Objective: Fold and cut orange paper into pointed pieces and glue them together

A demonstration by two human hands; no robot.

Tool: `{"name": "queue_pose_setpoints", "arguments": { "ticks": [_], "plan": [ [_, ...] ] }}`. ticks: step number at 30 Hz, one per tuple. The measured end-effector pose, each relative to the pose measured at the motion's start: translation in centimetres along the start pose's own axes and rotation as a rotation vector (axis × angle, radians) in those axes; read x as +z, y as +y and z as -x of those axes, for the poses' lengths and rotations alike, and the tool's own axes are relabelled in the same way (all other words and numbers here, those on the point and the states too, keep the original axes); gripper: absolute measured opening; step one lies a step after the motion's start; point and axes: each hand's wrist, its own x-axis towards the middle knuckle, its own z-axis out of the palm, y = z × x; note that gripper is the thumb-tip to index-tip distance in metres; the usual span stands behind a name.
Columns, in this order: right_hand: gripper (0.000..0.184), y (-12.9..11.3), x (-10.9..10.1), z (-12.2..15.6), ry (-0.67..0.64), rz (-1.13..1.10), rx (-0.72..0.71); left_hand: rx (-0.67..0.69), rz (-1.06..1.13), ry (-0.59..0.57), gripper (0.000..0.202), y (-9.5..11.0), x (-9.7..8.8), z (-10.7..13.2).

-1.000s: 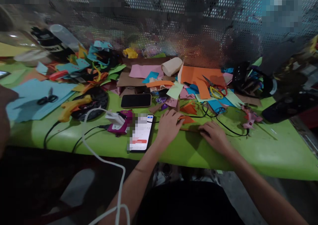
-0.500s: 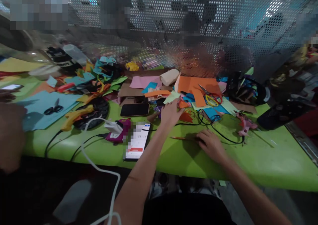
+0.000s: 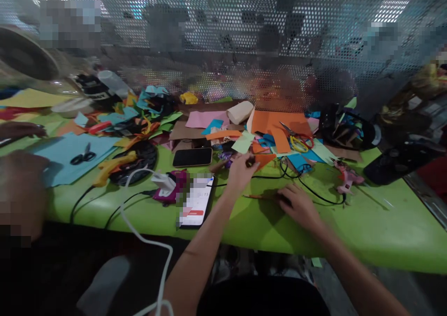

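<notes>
My left hand (image 3: 240, 171) reaches into the heap of cut paper, its thumb and fingers pinching an orange paper piece (image 3: 266, 160). Just beyond the fingers lies a pale green paper piece (image 3: 243, 142). My right hand (image 3: 298, 203) rests low over the table, fingers curled at the end of a pencil (image 3: 256, 196) that points left; the fingertips are partly hidden. Scissors with red and yellow handles (image 3: 301, 143) lie on the paper farther back. To the left of my left forearm is a phone with a lit screen (image 3: 198, 202).
A dark phone (image 3: 192, 157), a purple power socket (image 3: 171, 187) with a white cable, and a yellow glue gun (image 3: 113, 167) lie left. A pink glue gun (image 3: 347, 178) and a black bottle (image 3: 401, 161) stand right. Another person's hand (image 3: 23, 185) is at far left.
My left hand has drawn back slightly and now pinches the orange paper piece. My right hand stays by the pencil. The view has shifted slightly, and the other person's hand at far left has moved.
</notes>
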Motion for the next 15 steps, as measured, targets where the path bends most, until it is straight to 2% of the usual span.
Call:
{"name": "queue_pose_setpoints", "arguments": {
  "ticks": [3, 5, 11, 13, 15],
  "plan": [
    [0.022, -0.4, -0.5, -0.4, 0.101, -0.122, 0.049, -0.143, 0.496, -0.015, 0.02, -0.1, 0.2, 1.7],
    [0.027, -0.9, -0.9, -1.0, 0.153, -0.232, 0.089, -0.208, 0.678, 0.0, 0.027, 0.1, 0.4, 3.1],
    [0.024, -2.5, -0.8, -3.1, 0.111, -0.465, 0.177, -0.374, 0.843, -0.008, 0.029, 1.2, 0.5, 6.1],
    [0.02, -2.9, -0.5, -3.5, 0.097, -0.474, 0.199, -0.38, 0.839, -0.039, 0.028, 1.3, 0.2, 6.6],
    [0.021, -3.3, -0.4, -3.7, 0.068, -0.461, 0.204, -0.327, 0.798, -0.06, 0.027, 1.2, -0.2, 6.9]
  ]
}}
